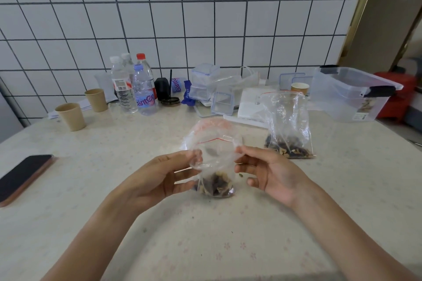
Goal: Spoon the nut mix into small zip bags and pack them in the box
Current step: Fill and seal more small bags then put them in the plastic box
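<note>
Both hands, left hand [170,172] and right hand [266,170], pinch the open mouth of a small zip bag [213,164] of nut mix [215,186], fingers [196,155] gripping plastic above the tabletop [205,235].

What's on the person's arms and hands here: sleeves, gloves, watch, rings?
Nothing worn that shows. Both forearms are bare from the bottom frame edge to the wrists, with no sleeve in view. The left hand and right hand have no gloves, and no watch, wristband or ring can be seen. No cables or markings on either arm.
</note>
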`<state>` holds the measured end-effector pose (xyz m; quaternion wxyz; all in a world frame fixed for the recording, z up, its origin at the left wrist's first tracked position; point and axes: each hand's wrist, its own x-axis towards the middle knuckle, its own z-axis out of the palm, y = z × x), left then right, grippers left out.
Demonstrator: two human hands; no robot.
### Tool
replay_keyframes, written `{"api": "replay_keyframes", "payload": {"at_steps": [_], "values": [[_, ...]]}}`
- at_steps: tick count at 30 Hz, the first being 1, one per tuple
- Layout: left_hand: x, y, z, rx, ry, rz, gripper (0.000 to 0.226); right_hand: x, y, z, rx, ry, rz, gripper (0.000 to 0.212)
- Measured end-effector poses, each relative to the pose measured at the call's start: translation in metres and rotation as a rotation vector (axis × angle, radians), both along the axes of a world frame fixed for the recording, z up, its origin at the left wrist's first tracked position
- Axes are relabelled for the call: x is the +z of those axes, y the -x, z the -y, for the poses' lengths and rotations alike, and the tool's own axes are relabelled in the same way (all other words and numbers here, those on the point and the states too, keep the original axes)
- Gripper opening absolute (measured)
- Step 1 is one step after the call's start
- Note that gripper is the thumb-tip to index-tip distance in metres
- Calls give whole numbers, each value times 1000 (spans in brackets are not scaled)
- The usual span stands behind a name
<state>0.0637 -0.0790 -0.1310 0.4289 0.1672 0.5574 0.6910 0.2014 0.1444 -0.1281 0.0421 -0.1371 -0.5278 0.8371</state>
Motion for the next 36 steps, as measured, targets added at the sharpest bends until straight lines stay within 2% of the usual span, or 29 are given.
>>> {"api": "replay_keyframes", "payload": {"at_steps": [4, 7, 9, 11, 12, 13, 14, 15, 18, 19, 22, 25, 28, 30, 33, 36], "values": [[0, -1, 0, 127, 10, -132, 27, 2, 2, 2, -153, -182, -37, 13], [8, -4, -2, 235, 113, -370, 16, 2, 3, 7, -354, -478, -121, 30], [13, -10, -8, 400, 230, -706, 20, 1, 6, 15, -474, -858, -226, 31], [16, -13, -13, 544, 381, -1158, 20, -1, 9, 20, -568, -1383, -295, 30], [17, -15, -15, 554, 463, -1321, 19, -1, 10, 21, -582, -1573, -299, 29], [18, -16, -16, 531, 542, -1391, 18, -2, 11, 21, -577, -1631, -271, 27], [19, -15, -17, 494, 606, -1362, 15, -2, 10, 20, -561, -1567, -227, 23], [21, -13, -16, 458, 615, -1232, 13, -1, 10, 17, -535, -1404, -165, 20], [26, -9, -9, 300, 360, -604, 16, 8, 6, 11, -321, -726, 21, 29], [27, -7, -7, 233, 270, -454, 21, 11, 4, 9, -240, -547, 35, 30], [28, -3, -5, 82, 102, -209, 21, 16, 1, 5, -72, -279, -26, 30], [26, -1, -9, 36, 67, -75, 26, 16, 2, 4, 46, -159, -67, 28], [23, -3, -12, -22, 99, -98, 33, 13, 5, 5, 54, -78, -68, 17], [22, -7, -15, -37, 115, -126, 35, 12, 7, 6, 31, -95, -74, 8], [23, -10, -22, 9, 106, -134, 34, 11, 11, 8, -24, -162, -65, 10], [26, -10, -25, 70, 59, -145, 20, 12, 14, 10, -190, -327, -71, 9]]}}
